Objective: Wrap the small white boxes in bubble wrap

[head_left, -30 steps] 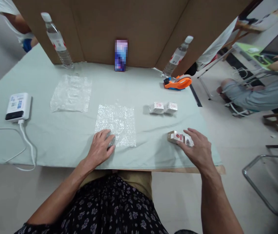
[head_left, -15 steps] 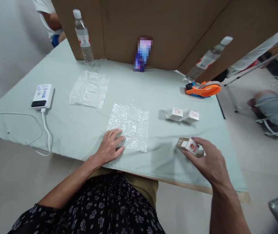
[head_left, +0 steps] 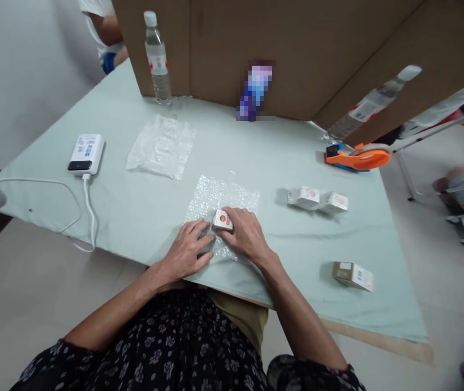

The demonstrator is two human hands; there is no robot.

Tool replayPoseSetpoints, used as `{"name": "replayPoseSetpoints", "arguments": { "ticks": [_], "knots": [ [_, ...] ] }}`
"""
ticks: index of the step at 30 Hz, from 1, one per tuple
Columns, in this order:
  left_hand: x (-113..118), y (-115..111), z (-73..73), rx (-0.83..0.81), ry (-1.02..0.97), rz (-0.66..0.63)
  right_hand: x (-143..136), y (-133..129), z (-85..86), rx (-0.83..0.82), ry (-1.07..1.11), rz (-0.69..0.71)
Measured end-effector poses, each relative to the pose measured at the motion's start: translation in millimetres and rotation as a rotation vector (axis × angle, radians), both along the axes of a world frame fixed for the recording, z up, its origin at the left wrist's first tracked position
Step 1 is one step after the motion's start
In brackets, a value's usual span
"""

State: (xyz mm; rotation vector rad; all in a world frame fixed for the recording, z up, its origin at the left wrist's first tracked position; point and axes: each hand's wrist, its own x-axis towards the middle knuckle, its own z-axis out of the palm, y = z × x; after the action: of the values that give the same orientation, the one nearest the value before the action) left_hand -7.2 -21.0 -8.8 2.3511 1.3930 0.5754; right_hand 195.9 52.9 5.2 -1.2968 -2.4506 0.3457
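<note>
My right hand point(head_left: 248, 233) grips a small white box point(head_left: 223, 220) with a red print, over the middle of a bubble wrap sheet point(head_left: 205, 190). Just left of the box, my left hand point(head_left: 189, 250) lies with its fingers spread on the sheet's near left part, holding nothing. Another small box point(head_left: 353, 275), brown and white, rests on the table at the right. Behind it are two wrapped boxes point(head_left: 304, 197) point(head_left: 335, 203) side by side. A second bubble wrap piece point(head_left: 161, 146) lies further back on the left.
An orange tape dispenser point(head_left: 358, 157) sits at the right back, near a tilted water bottle point(head_left: 368, 108). Another bottle point(head_left: 158, 65) stands before the cardboard panel point(head_left: 215, 49), where a blurred phone-like object point(head_left: 255, 89) leans. A white power bank point(head_left: 86, 154) with a cable is at the left.
My right hand has moved left from the right side of the table, bringing one box over the bubble wrap. The other box remains at the right. The view has shifted slightly.
</note>
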Motion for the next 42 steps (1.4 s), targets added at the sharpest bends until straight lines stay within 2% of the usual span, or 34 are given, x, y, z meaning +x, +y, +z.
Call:
{"name": "replayPoseSetpoints", "arguments": {
  "ticks": [4, 11, 17, 24, 32, 35, 42],
  "knots": [
    [-1, 0, -3.1, 0.007, -0.019, -0.003, 8, -3, -14.7, -0.024, 0.119, -0.010],
    [0, 0, -3.0, 0.013, -0.045, 0.008, 8, -1, -21.2, -0.031, 0.245, -0.107],
    [1, -1, -2.2, 0.052, -0.054, 0.016, 12, -2, -27.4, -0.046, 0.271, -0.097],
    [-4, -4, -4.3, 0.131, -0.136, 0.077, 14, -1, -28.9, -0.108, 0.364, -0.115],
    [-15, -2, 9.7, 0.088, 0.052, 0.007, 14, 0, -26.9, -0.141, 0.398, -0.109],
    [-13, 0, 9.5, 0.124, 0.080, -0.010, 15, 0, -28.0, -0.141, 0.400, -0.099],
    [-6, 1, 2.1, 0.213, -0.064, 0.041, 16, -2, -31.3, -0.128, 0.401, -0.079]
  ]
}}
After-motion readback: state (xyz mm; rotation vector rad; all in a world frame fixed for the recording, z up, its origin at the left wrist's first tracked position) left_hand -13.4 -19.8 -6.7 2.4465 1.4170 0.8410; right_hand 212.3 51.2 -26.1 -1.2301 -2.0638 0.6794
